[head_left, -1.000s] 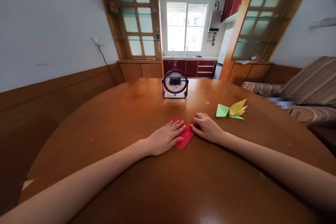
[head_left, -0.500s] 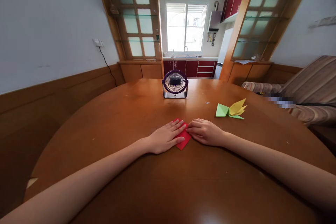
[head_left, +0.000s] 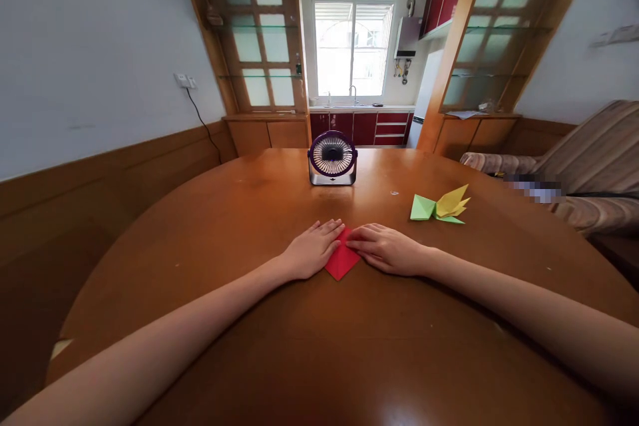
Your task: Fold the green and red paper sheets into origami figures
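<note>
left hand and right hand both flat, fingers extended, pressing the folded red paper against the table centre, gripping nothing. small fan far; green-yellow origami right.

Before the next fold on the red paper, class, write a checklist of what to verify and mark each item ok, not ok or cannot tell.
1. Red paper lies flat on the table: ok.
2. Left hand presses its left side, fingers flat: ok.
3. Right hand presses its right side: ok.
4. Near corner of the paper shows between the hands: ok.
5. Edges under the hands line up: cannot tell, they are covered.
6. Green and yellow folded paper and fan lie apart from the hands: ok.
</note>
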The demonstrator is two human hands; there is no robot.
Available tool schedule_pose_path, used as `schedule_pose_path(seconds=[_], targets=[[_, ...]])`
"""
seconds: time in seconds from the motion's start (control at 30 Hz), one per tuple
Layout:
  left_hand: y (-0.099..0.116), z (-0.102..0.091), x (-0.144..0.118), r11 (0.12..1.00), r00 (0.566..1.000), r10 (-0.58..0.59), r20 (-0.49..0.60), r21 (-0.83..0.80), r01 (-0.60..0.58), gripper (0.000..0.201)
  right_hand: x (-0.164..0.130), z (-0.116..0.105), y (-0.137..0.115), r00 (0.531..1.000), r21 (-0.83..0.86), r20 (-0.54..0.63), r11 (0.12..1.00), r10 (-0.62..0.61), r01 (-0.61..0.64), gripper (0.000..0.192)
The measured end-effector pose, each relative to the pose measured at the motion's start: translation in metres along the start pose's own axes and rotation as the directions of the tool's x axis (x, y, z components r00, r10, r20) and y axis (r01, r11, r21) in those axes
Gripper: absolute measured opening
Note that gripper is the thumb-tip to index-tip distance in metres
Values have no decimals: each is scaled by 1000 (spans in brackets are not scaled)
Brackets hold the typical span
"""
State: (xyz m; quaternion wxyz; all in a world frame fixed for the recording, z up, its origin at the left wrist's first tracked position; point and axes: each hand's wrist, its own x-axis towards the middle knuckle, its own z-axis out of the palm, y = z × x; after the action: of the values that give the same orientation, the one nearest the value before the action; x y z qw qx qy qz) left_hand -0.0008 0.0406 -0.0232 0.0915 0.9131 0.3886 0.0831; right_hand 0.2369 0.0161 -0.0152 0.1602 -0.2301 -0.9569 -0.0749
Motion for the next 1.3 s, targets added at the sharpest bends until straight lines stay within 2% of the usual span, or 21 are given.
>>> schedule_pose_path(seconds=[0.13, 0.27, 0.67, 0.93, 1.1, 1.3], targets=[[0, 1, 0, 997, 998, -65, 12, 41, 64, 56, -2, 3, 1, 999, 100, 14, 994, 44, -45, 38], [2, 2, 1, 990, 993, -121, 2, 69, 120, 58, -2, 2, 1, 997, 122, 50, 990, 67, -72, 38], [-4, -2, -3, 992, 994, -110, 24, 60, 108, 58, -4, -4, 1, 975, 168, 169, 970, 147, -175, 39], [-19, -9, -20, 984, 985, -167, 33, 61, 165, 57, -12, -9, 4, 970, 244, 204, 952, 134, -183, 43], [-27, -16, -30, 986, 985, -162, 51, 47, 160, 56, -20, -16, 8, 961, 224, 260, 962, 92, -153, 49], [-43, -28, -33, 983, 976, -182, 120, 43, 178, 54, -27, -18, 11, 985, 259, 161, 960, 63, -104, 53]])
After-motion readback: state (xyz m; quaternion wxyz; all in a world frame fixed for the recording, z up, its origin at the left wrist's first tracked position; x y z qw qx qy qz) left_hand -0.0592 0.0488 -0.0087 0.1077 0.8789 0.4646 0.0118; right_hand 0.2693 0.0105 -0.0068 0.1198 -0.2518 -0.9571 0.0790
